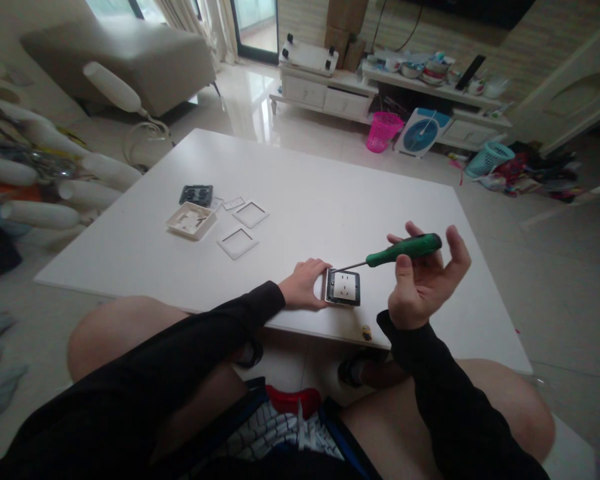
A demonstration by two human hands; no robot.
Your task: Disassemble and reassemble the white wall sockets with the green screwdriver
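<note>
My left hand [305, 285] grips the left side of a wall socket [345, 287], thumb and fingers on opposite edges. The socket has a white face with slots and a dark frame, and lies on the white table near its front edge. In my right hand [423, 283] is a screwdriver [404, 251] with a green handle, held between the thumb and fingers. Its thin shaft slants down to the left, and the tip meets the socket's upper left corner. Whether the tip sits in a screw is too small to tell.
A white box [191, 221] stands at the table's left, beside a dark socket part [197, 194]. Two white square frames [237, 244] lie near it. A small yellow figure [367, 333] is at the front edge of the table [330, 193].
</note>
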